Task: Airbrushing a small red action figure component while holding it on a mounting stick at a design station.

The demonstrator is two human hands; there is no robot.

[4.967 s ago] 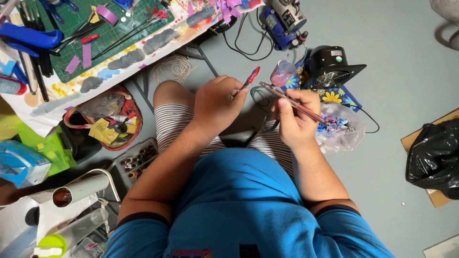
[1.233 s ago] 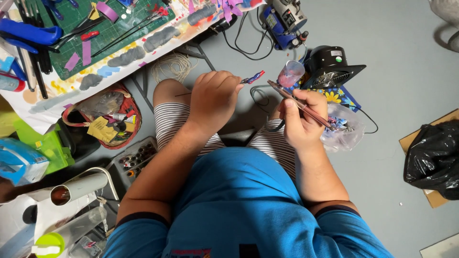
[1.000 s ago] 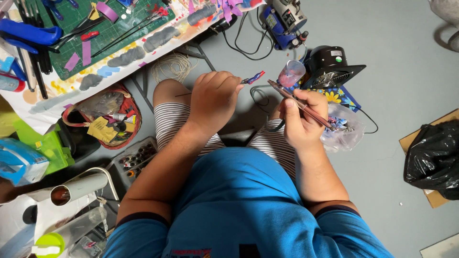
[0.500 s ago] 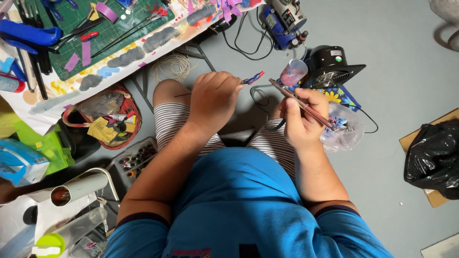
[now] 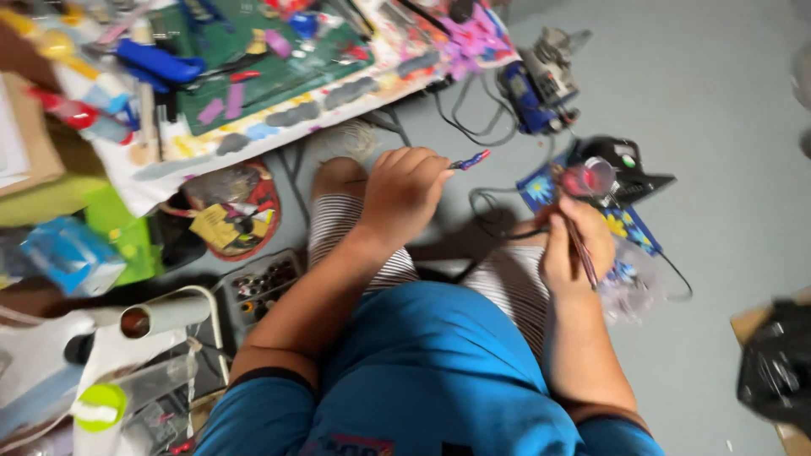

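Soft, even, fairly bright indoor light. Motion blur smears the whole frame, worst at the far-left table [image 5: 152, 169] clutter and near-left corner. A soft shadow lies on the grey floor [image 5: 726, 127] under the knees.

Blue packet [image 5: 72, 253] at nine o'clock, yellow label [image 5: 218, 226] in red pouch beside it, black bag [image 5: 773, 380] at four o'clock, blurred.
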